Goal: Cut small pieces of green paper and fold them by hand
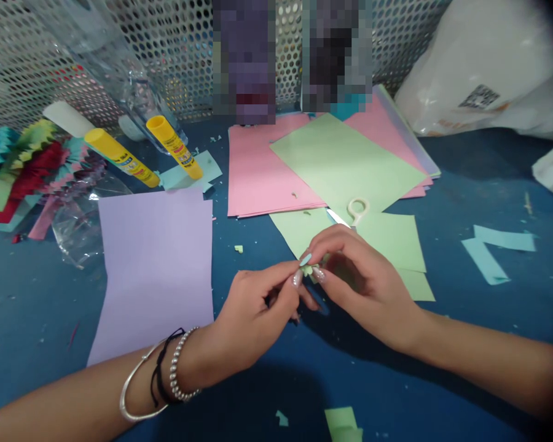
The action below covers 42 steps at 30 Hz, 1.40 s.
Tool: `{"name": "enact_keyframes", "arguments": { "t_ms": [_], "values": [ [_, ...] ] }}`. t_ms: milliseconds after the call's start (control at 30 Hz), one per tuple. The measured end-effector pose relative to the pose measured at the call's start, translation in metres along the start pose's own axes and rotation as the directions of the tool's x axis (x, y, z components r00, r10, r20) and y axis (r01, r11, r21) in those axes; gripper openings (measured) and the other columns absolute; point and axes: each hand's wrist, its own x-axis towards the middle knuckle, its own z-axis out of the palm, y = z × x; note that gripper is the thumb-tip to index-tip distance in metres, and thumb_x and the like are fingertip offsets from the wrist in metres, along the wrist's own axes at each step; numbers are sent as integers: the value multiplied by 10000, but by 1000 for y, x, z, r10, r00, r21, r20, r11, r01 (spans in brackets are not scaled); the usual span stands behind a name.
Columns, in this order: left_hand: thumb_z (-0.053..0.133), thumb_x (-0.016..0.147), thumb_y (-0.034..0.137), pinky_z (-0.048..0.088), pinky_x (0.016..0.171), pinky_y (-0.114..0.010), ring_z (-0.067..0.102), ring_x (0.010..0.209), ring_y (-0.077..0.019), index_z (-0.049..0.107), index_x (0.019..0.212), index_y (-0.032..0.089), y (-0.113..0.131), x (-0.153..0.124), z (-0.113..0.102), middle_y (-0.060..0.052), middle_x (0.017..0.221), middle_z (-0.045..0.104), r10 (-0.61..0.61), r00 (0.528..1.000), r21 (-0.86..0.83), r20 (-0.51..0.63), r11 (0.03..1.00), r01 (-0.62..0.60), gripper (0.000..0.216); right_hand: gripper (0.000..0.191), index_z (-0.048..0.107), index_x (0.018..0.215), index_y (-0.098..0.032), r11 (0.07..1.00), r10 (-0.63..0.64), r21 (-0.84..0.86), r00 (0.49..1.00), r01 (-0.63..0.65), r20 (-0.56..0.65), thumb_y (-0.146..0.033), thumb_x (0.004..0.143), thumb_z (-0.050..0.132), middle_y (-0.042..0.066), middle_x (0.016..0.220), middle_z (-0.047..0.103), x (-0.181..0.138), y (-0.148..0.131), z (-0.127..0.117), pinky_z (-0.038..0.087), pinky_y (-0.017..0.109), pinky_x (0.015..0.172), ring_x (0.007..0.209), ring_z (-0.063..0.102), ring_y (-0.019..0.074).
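My left hand [253, 316] and my right hand [359, 276] meet over the blue table [465, 307], both pinching a small folded piece of green paper [308, 270] between fingertips. Most of that piece is hidden by my fingers. Just behind my right hand lie white-handled scissors [352, 212] on a green paper sheet [350, 159]. A lilac sheet [154, 264] lies flat to the left of my left hand.
Pink sheets [258, 169] lie under the green ones. Two yellow glue sticks [122, 158] [175, 146] rest at the back left beside a pile of folded colourful paper pieces [27, 166]. A white plastic bag [483, 67] sits back right. Light blue strips [493, 252] and scraps dot the table.
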Motion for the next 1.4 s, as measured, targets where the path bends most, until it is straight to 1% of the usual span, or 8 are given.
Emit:
{"name": "enact_keyframes", "arguments": {
  "t_ms": [100,300,467,567,733,967,1133,1400],
  "values": [
    [364,917,232,446,575,-200,566,561,-96,626,793,149,1,-1,0,-14,676,638,3,1000,81,6,997,-4,301,100,516,909,-216,1000,6,-8,1000,-6,-3,-161,834,481,36,910,488,0,0,0,441,284,611,756,504,132],
    [432,877,227,442,549,-199,578,572,-107,626,961,162,6,-1,-1,-3,696,666,33,999,71,37,997,-35,221,145,514,877,-202,997,-44,-70,999,43,-13,-98,777,507,26,900,490,2,-1,0,433,271,594,758,498,123],
    [401,905,265,446,549,-200,564,552,-105,668,888,155,3,-1,-1,-12,647,642,-16,1000,74,16,997,14,290,142,513,858,-194,993,-82,-90,996,81,-15,-90,761,516,23,876,493,3,-4,1,436,272,602,759,494,121],
    [394,911,257,458,555,-200,566,554,-103,677,878,151,0,-1,0,-17,656,649,-16,1000,24,10,1000,15,305,138,515,855,-188,992,-80,-98,997,78,-14,-84,764,514,22,871,496,2,-5,0,440,274,618,767,497,118],
    [390,914,236,481,560,-202,573,547,-97,663,954,147,2,0,0,-27,704,685,-38,999,-108,18,993,39,290,116,523,847,-184,991,-65,-121,996,57,-64,-96,771,515,21,856,508,3,-5,1,438,292,615,758,507,123],
    [389,910,297,489,541,-217,560,518,-101,674,941,119,3,3,-3,-53,681,679,-41,999,-163,22,986,44,338,115,543,835,-177,981,-127,-158,989,113,-78,-81,776,521,27,843,516,2,-5,2,443,295,648,780,518,126],
    [412,908,320,486,531,-200,552,516,-90,693,894,148,3,0,-2,-38,662,673,-35,999,-184,13,982,37,329,141,557,835,-171,956,-214,-226,973,189,-89,-54,761,528,31,840,523,0,-7,2,447,271,687,805,524,117],
    [406,912,276,508,534,-208,558,524,-93,656,1001,144,3,0,-1,-40,688,668,-1,1000,-251,31,968,9,296,117,563,855,-163,947,-239,-246,964,206,-114,-90,765,549,36,834,528,1,-10,2,446,258,682,799,525,115]
  ]
}}
